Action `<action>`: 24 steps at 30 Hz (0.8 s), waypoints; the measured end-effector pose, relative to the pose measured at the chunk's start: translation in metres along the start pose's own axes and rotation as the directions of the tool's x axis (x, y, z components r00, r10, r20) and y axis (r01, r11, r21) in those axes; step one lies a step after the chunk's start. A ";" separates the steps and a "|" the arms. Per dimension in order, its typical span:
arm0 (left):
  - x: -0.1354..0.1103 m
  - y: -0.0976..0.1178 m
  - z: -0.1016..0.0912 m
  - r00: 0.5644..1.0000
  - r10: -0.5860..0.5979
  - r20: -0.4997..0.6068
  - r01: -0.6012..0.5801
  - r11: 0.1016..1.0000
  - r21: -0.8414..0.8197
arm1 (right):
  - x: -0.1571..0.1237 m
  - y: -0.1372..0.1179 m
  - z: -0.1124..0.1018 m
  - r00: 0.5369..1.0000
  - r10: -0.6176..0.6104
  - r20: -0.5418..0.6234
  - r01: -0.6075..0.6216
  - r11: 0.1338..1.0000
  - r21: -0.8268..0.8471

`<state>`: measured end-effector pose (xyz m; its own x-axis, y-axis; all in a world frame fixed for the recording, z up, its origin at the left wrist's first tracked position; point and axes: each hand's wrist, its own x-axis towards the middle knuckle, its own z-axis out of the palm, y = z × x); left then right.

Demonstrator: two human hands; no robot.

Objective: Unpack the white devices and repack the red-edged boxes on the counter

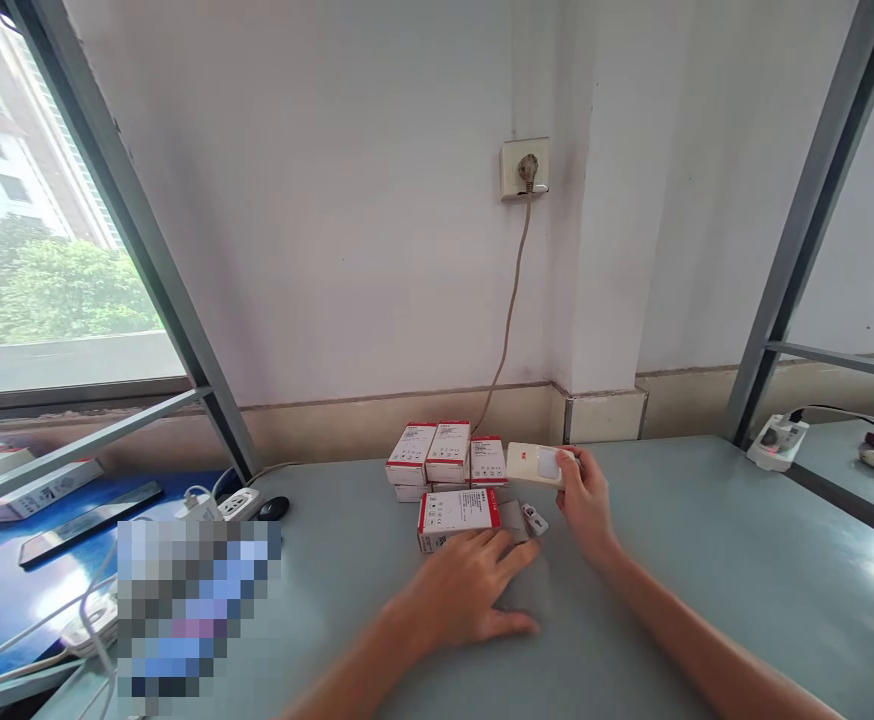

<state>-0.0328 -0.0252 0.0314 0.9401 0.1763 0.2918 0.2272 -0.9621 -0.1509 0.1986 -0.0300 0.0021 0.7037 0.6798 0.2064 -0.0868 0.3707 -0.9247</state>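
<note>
In my right hand (588, 500) is a flat white device (531, 463) with a small grey screen-like patch, gripped at its right end between thumb and fingers. It is held up just right of the stacked boxes. My left hand (474, 590) is palm down, fingers and thumb spread, over the near edge of a white box with red ends (458, 508). A grey flap or sleeve (513, 520) shows at that box's right side, partly hidden by my fingers. Beside it lies a small white coiled cable or plug (534, 518).
Several similar red-and-white boxes (448, 450) are stacked behind, near the wall. A black mouse (273, 508) and a white power strip (240, 504) lie to the left. A cord (512, 310) runs down from a wall socket (524, 168). Metal posts (816, 220) frame the desk.
</note>
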 end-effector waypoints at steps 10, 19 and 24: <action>0.006 -0.001 0.001 0.932 0.153 -0.329 -0.138 0.988 0.067 | 0.003 -0.008 -0.001 0.999 0.030 -0.044 -0.028 0.999 0.046; -0.005 -0.022 -0.024 0.800 0.100 -0.592 -0.058 0.994 0.090 | 0.002 -0.013 -0.002 0.996 0.076 -0.054 -0.073 0.995 0.062; -0.005 -0.040 -0.021 0.769 0.058 -0.637 0.081 0.979 0.187 | 0.000 -0.014 -0.002 0.996 0.086 -0.030 -0.085 0.995 0.048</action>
<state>-0.0516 0.0081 0.0560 0.5742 -0.0528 0.8170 0.3458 -0.8889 -0.3005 0.2012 -0.0360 0.0147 0.7148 0.6897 0.1160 -0.1800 0.3417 -0.9224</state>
